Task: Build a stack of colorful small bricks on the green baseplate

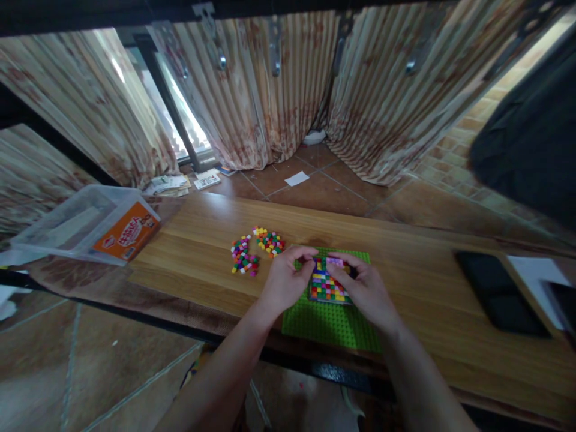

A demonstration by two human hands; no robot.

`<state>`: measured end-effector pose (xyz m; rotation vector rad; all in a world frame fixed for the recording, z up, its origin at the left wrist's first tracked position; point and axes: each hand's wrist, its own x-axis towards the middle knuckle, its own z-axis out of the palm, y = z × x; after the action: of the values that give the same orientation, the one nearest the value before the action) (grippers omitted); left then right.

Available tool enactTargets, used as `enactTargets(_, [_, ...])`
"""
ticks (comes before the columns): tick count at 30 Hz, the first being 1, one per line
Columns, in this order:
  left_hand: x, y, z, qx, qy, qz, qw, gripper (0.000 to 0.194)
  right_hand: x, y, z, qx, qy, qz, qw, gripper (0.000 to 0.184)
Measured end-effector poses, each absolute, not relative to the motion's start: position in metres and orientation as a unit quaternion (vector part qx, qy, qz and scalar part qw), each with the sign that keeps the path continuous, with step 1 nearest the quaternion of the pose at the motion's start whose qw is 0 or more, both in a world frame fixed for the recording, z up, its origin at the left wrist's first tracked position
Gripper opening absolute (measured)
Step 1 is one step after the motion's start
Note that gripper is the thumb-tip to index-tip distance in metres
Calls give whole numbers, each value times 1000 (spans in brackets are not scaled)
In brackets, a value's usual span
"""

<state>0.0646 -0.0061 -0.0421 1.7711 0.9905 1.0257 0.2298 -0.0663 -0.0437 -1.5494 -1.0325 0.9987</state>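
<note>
A green studded baseplate [330, 327] lies on the wooden tabletop, and on it rests a square panel of small multicoloured bricks [328, 288]. My left hand [290, 276] is at the panel's upper left, thumb and forefinger pinched together; whatever is between the fingertips is too small to make out. My right hand [362, 285] is curled around the panel's upper right side, its thumb over some pink bricks [335, 261] at the top edge. That hand hides the panel's right corner. Two loose heaps of bricks lie left of the baseplate, one nearer [244, 257] and one farther [269, 241].
A clear plastic bin [85, 225] with an orange label stands at the table's left end. On the right lie a black tablet-like slab [499, 291] and white paper [537, 276]. Curtains [288, 90] hang beyond the tiled floor. A dark-clothed shape [531, 132] is at the right edge.
</note>
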Motion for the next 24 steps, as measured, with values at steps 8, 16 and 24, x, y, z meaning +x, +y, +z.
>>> enactTargets(8, [69,-8,-45,667,389,418,478,19,224,-63,-37,-666,-406,398,484,57])
enactTargets(16, [70,-9,-44,656,389,426,486,19,220,-62,-32,-682,-386,397,478,55])
enactTargets(24, [72,-9,-49,652,387,431,490,18,217,-61,-33,-664,-345,429,506,55])
